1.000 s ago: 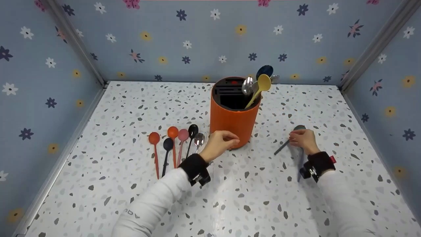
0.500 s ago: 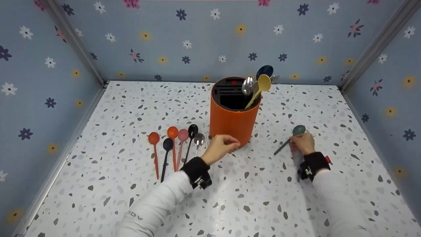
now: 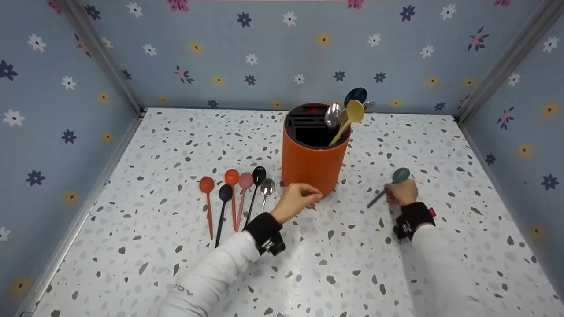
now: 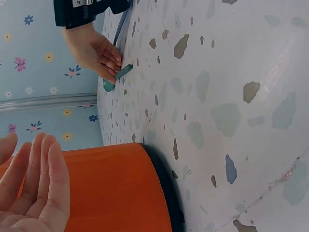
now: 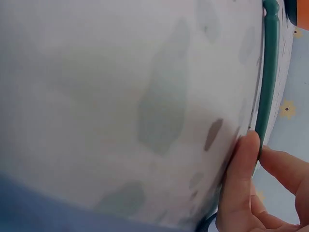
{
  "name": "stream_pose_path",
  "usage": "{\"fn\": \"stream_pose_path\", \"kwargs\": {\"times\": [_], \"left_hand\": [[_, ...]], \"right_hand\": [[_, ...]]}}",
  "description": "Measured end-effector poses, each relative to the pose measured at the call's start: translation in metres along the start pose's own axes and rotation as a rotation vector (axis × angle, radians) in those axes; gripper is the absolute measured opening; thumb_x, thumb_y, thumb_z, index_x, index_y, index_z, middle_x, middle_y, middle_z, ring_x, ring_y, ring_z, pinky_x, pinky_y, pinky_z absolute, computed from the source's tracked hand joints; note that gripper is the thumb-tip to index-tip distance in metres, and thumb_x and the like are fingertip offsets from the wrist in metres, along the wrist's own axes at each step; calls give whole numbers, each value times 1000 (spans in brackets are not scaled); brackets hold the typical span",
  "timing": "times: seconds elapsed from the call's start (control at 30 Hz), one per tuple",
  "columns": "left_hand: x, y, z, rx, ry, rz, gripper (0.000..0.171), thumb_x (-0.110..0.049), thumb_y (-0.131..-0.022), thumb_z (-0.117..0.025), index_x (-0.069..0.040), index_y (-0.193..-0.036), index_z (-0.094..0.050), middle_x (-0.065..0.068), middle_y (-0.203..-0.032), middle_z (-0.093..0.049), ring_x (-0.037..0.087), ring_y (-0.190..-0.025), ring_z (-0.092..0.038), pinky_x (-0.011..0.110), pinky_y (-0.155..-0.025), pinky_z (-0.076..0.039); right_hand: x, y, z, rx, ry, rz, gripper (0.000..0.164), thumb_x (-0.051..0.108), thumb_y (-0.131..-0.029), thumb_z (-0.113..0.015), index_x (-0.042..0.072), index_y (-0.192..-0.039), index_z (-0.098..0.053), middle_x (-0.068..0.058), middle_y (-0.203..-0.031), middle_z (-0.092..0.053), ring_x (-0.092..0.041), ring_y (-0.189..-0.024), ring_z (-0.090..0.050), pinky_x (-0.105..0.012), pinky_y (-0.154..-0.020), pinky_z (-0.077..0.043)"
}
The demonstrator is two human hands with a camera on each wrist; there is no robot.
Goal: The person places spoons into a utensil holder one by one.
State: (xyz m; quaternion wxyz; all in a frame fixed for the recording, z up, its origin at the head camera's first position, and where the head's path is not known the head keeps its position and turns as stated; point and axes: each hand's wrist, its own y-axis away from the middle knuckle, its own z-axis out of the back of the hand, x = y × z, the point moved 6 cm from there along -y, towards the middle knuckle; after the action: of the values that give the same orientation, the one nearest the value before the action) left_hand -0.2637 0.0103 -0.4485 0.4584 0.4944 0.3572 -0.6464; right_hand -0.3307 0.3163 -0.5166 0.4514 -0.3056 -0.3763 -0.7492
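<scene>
My right hand [image 3: 403, 192] pinches the handle of a green spoon [image 3: 401, 175] between thumb and fingers, low over the speckled table on the right. The spoon's bowl points away and its handle tip slants to the lower left. In the right wrist view the green handle [image 5: 269, 72] runs up from the fingertips. My left hand [image 3: 296, 200] holds nothing, its fingers relaxed, right by the front of the orange utensil holder [image 3: 310, 169]. A yellow spoon [image 3: 354, 112], a silver spoon [image 3: 332, 115] and a dark blue spoon [image 3: 356, 95] stand in that holder's right side.
Several spoons lie in a row left of the holder, among them a red spoon [image 3: 206, 185], a pink spoon [image 3: 246, 180] and a silver spoon [image 3: 267, 187]. A blue handle [image 4: 120, 26] shows below the right wrist in the left wrist view. Flowered panels [image 3: 273, 48] enclose the table.
My right hand has shifted slightly left and down onto the green spoon's handle, uncovering its bowl. My left hand has dropped a little beside the holder.
</scene>
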Motion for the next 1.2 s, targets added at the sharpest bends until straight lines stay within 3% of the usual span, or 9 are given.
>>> {"fn": "stream_pose_path", "kwargs": {"times": [0.17, 0.33, 0.4, 0.57, 0.67, 0.77, 1.0, 1.1, 1.2], "left_hand": [[2, 0, -4, 16, 20, 8, 19, -6, -82, -60, 9, -94, -64, 17, -80, -65, 34, -70, -62, 27, -61, -54], [-18, 12, -5, 33, 35, 24, 17, -1, -83, -58, 12, -94, -62, 26, -84, -63, 39, -73, -60, 38, -67, -54], [-18, 13, -6, 41, 40, 33, 17, 0, -83, -57, 12, -94, -62, 27, -85, -62, 41, -75, -60, 41, -69, -53], [5, 2, -11, 43, 51, 36, 18, -4, -82, -60, 8, -94, -64, 22, -83, -64, 39, -74, -61, 34, -65, -55], [8, 1, -12, 38, 35, 32, 17, -6, -82, -61, 7, -93, -65, 20, -81, -65, 35, -72, -62, 29, -62, -55], [9, 1, -13, 39, 30, 41, 17, -6, -82, -61, 7, -93, -65, 18, -80, -65, 31, -70, -63, 26, -60, -54], [15, -2, -18, 57, 28, 70, 18, -7, -82, -62, 6, -93, -65, 17, -79, -66, 28, -69, -63, 27, -60, -55], [15, -2, -21, 70, 34, 71, 18, -7, -82, -61, 7, -93, -65, 18, -80, -65, 29, -69, -63, 28, -60, -55], [16, -2, -25, 88, 51, 80, 19, -5, -82, -60, 9, -94, -64, 21, -82, -65, 33, -71, -62, 32, -62, -55]], "right_hand": [[-4, -3, -2, 58, -154, -107, 19, 3, -79, -60, -10, -91, -53, -1, -52, -58, -9, -45, -58, -24, -53, -54], [-5, -3, -2, 140, -268, -184, 10, 1, -79, -59, -3, -82, -50, -2, -55, -59, -10, -48, -60, -24, -57, -55], [-4, 0, -3, 164, -285, -200, 10, 1, -79, -58, -3, -81, -49, -2, -56, -60, -11, -50, -61, -24, -59, -55], [-2, 5, -8, 202, -311, -242, 7, 1, -81, -57, -3, -81, -51, -3, -59, -60, -12, -53, -62, -24, -65, -54], [-1, 6, -10, 216, -282, -263, 7, 4, -81, -58, -1, -81, -54, -3, -59, -61, -11, -54, -63, -23, -66, -54], [4, 10, -14, 241, -268, -259, 8, 7, -83, -57, 0, -82, -54, -2, -60, -61, -10, -55, -63, -21, -65, -54], [24, 30, -25, 336, -423, -192, 10, 0, -83, -55, -6, -91, -55, -6, -68, -61, -13, -63, -64, -25, -73, -53], [31, 39, -29, 390, -492, -155, 6, -2, -84, -54, -4, -87, -59, -7, -70, -62, -14, -66, -63, -27, -76, -52], [35, 46, -33, 459, -560, -102, 13, -3, -85, -52, 0, -79, -63, -7, -72, -63, -13, -70, -62, -28, -79, -51]]}}
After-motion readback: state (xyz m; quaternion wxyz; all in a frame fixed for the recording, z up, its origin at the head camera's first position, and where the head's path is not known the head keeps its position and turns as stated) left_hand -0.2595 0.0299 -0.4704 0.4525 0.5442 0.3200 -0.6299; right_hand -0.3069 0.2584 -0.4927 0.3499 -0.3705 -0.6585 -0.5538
